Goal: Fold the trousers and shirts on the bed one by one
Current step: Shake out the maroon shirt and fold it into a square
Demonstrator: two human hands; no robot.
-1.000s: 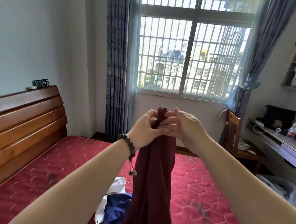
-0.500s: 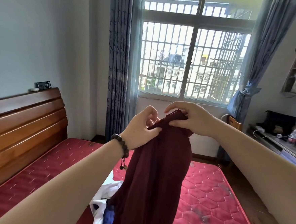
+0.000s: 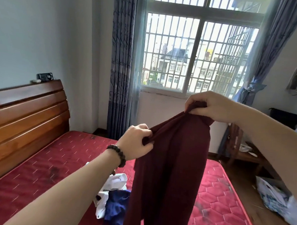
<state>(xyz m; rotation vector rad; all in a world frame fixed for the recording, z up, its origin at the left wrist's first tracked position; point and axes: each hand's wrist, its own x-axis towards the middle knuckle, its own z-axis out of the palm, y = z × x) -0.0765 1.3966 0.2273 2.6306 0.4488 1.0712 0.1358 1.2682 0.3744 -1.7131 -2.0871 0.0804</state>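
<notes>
A dark maroon garment (image 3: 169, 175) hangs in the air above the bed, its top edge stretched between both hands. My left hand (image 3: 136, 142), with a bead bracelet at the wrist, grips the lower left end of that edge. My right hand (image 3: 209, 105) pinches the higher right end. Below it, a white garment (image 3: 112, 185) and a blue garment (image 3: 115, 206) lie crumpled together on the red quilted mattress (image 3: 52, 167). The maroon cloth hides part of that pile.
A wooden headboard (image 3: 24, 121) runs along the left. A barred window (image 3: 197, 56) with blue curtains is straight ahead. A wooden chair (image 3: 243, 152) and plastic bags (image 3: 279, 197) sit on the floor to the right of the bed.
My hands were together at the top of the bunched garment; they have moved apart, the right hand up and right, the left down and left, spreading the top edge.
</notes>
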